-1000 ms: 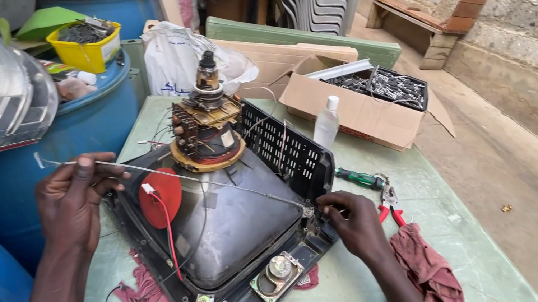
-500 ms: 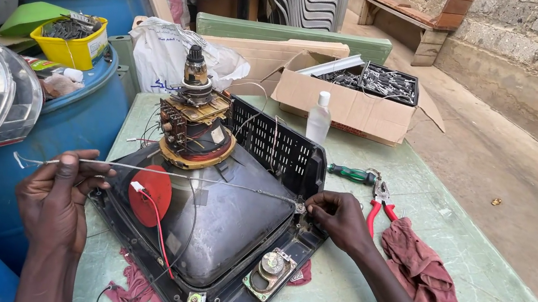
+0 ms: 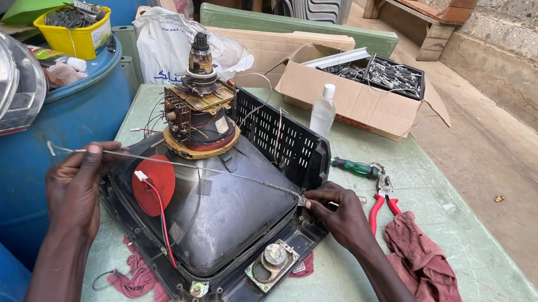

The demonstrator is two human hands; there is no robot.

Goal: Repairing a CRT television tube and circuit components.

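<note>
A picture tube [image 3: 224, 202] in its black front frame lies face down on a green table [image 3: 362, 290]. Its copper yoke and glass neck [image 3: 196, 106] stick up at the back. A red suction cap with a red wire [image 3: 152, 185] sits on the tube's left flank. A thin bare wire [image 3: 207, 170] is stretched across the tube. My left hand [image 3: 77, 188] pinches its left end at the frame's left edge. My right hand [image 3: 340, 214] holds its right end at the frame's right side, beside a black grille panel [image 3: 282, 139].
Red-handled pliers [image 3: 380, 202], a green-handled screwdriver [image 3: 354, 167] and a maroon rag [image 3: 434, 273] lie right of the frame. A plastic bottle [image 3: 323, 111] and a cardboard box of parts [image 3: 366, 91] stand behind. Blue drums [image 3: 31, 133] crowd the table's left edge. A small speaker [image 3: 275, 255] sits in the frame.
The view has shifted slightly. Both hands keep the wire taut over the tube in about the same places.
</note>
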